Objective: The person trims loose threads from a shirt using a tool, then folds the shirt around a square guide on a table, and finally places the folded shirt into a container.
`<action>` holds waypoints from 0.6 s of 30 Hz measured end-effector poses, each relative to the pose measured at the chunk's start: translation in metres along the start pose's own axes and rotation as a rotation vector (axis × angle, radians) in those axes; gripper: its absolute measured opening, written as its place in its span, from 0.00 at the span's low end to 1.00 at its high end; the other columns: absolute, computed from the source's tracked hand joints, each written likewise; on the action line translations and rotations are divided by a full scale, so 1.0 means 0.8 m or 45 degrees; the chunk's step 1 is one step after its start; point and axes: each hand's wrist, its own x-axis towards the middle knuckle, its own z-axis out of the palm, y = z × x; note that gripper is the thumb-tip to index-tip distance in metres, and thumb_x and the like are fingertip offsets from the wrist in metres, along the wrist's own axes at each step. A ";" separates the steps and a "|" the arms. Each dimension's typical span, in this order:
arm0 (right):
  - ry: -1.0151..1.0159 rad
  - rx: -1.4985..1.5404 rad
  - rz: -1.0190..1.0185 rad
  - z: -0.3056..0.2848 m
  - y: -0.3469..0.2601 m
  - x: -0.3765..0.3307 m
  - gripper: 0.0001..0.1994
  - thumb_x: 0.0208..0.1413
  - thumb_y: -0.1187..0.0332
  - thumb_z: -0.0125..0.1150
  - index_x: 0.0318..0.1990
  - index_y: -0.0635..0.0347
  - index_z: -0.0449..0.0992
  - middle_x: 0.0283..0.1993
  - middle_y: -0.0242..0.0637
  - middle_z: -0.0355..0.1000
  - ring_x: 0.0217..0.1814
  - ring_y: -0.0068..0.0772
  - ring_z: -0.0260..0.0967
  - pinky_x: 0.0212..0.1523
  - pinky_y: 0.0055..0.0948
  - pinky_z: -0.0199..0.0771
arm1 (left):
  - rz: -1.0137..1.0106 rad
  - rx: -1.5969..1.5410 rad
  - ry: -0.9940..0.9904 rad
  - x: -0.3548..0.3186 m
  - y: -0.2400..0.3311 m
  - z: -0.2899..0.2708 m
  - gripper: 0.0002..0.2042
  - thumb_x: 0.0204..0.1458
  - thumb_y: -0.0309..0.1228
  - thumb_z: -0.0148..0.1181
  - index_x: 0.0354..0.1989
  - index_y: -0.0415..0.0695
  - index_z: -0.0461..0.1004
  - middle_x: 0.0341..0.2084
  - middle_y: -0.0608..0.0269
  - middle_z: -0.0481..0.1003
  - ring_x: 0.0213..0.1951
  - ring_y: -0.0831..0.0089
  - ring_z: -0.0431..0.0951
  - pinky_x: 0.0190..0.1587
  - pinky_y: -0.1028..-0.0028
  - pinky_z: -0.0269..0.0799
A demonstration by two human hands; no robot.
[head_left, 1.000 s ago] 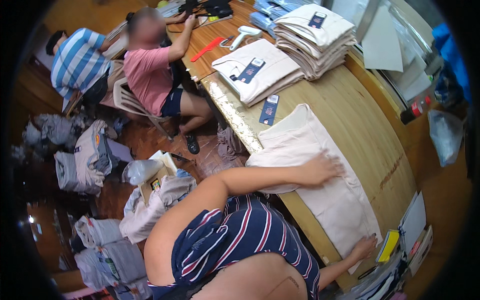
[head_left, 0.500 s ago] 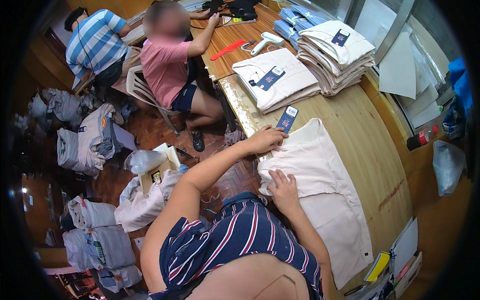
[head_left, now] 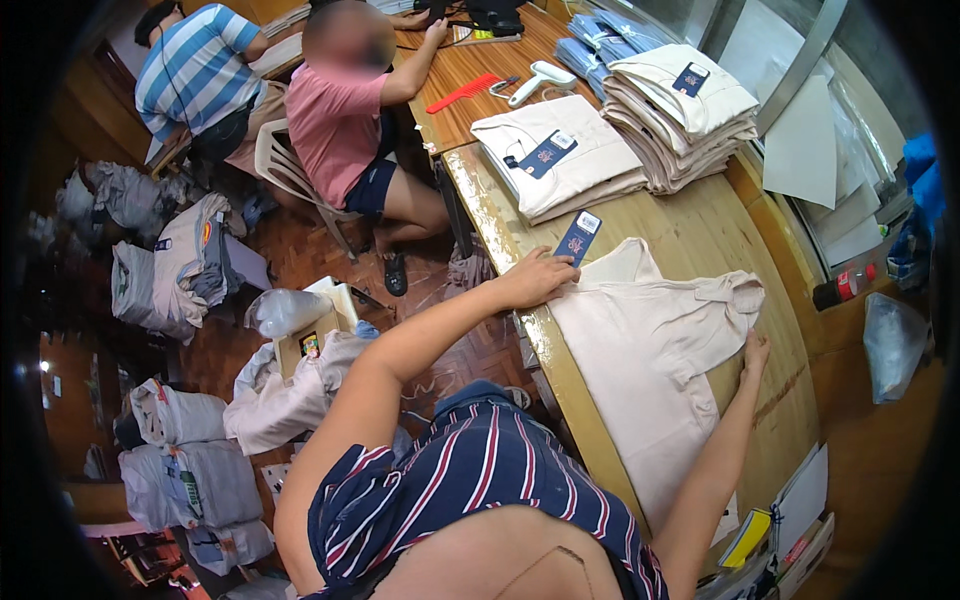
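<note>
A cream shirt (head_left: 650, 350) lies spread on the wooden table in front of me, its collar end toward the far side. A navy hang tag (head_left: 577, 238) rests at its upper left corner. My left hand (head_left: 540, 278) is at that corner beside the tag, with its fingers curled closed on the fabric. My right hand (head_left: 756, 358) is at the shirt's right side, by the end of a bunched, folded-over sleeve (head_left: 735, 298). Its fingers look closed on the cloth edge, though they are partly hidden. The shirt's lower part passes by my right forearm.
Beyond the shirt stand a folded cream shirt pile (head_left: 555, 150) and a taller stack (head_left: 680, 115). A red comb (head_left: 463, 93) and a white-handled tool (head_left: 540, 82) lie farther off. Folders (head_left: 790, 500) stand at the near right. Two people sit at the far left.
My right hand has moved from the shirt's left edge across to its right side. The folded-over cloth has swung right with it, exposing the left part. My left hand stays near the tag.
</note>
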 end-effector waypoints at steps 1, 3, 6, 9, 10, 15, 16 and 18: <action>-0.007 -0.109 -0.027 0.003 0.003 0.011 0.32 0.46 0.60 0.60 0.54 0.71 0.55 0.53 0.51 0.60 0.53 0.38 0.59 0.53 0.31 0.57 | 0.002 -0.006 0.020 -0.001 0.000 0.001 0.17 0.45 0.32 0.53 0.45 0.49 0.63 0.48 0.59 0.64 0.53 0.66 0.61 0.56 0.57 0.48; -0.008 -0.288 -0.056 -0.001 0.009 0.042 0.35 0.46 0.59 0.60 0.55 0.72 0.52 0.53 0.53 0.59 0.54 0.39 0.59 0.53 0.30 0.57 | 0.034 -0.025 0.051 0.001 -0.001 0.005 0.19 0.45 0.32 0.53 0.48 0.49 0.61 0.48 0.57 0.64 0.53 0.66 0.62 0.56 0.57 0.48; -0.030 -0.254 -0.020 0.025 -0.008 0.058 0.36 0.46 0.56 0.58 0.56 0.72 0.52 0.54 0.54 0.58 0.55 0.41 0.58 0.53 0.31 0.58 | -0.019 -0.015 0.045 -0.003 0.000 0.006 0.19 0.45 0.32 0.53 0.48 0.49 0.61 0.48 0.57 0.64 0.53 0.66 0.62 0.56 0.57 0.48; 0.055 0.001 0.012 0.035 -0.015 0.077 0.33 0.47 0.55 0.57 0.53 0.72 0.57 0.51 0.53 0.61 0.52 0.42 0.62 0.50 0.33 0.61 | -0.057 -0.014 -0.063 0.006 0.009 -0.004 0.20 0.45 0.32 0.53 0.49 0.49 0.61 0.49 0.58 0.63 0.54 0.66 0.60 0.56 0.57 0.48; 0.076 0.101 0.011 0.047 -0.018 0.080 0.31 0.47 0.54 0.57 0.51 0.72 0.60 0.49 0.53 0.63 0.50 0.42 0.63 0.49 0.34 0.62 | -0.061 -0.001 -0.063 0.005 0.009 -0.003 0.20 0.45 0.32 0.53 0.50 0.49 0.60 0.49 0.59 0.63 0.55 0.66 0.59 0.56 0.57 0.48; -0.168 0.254 0.183 0.078 -0.024 0.040 0.24 0.47 0.60 0.57 0.47 0.69 0.63 0.42 0.46 0.65 0.42 0.35 0.64 0.44 0.30 0.65 | 0.006 0.137 0.043 0.001 0.009 0.010 0.25 0.46 0.29 0.51 0.55 0.51 0.55 0.53 0.64 0.59 0.59 0.68 0.53 0.56 0.54 0.48; -0.243 0.244 0.216 0.077 -0.030 0.027 0.22 0.47 0.61 0.56 0.46 0.68 0.64 0.41 0.44 0.66 0.40 0.34 0.64 0.43 0.29 0.65 | 0.030 0.173 0.069 0.002 0.011 0.009 0.25 0.46 0.29 0.50 0.56 0.51 0.54 0.53 0.64 0.59 0.59 0.68 0.52 0.56 0.54 0.48; -0.371 0.210 0.213 0.071 -0.057 0.021 0.20 0.47 0.63 0.56 0.44 0.67 0.66 0.38 0.41 0.67 0.37 0.31 0.65 0.40 0.28 0.66 | -0.048 0.101 -0.066 0.007 0.013 0.005 0.26 0.47 0.26 0.46 0.57 0.52 0.51 0.54 0.62 0.59 0.59 0.68 0.52 0.57 0.53 0.47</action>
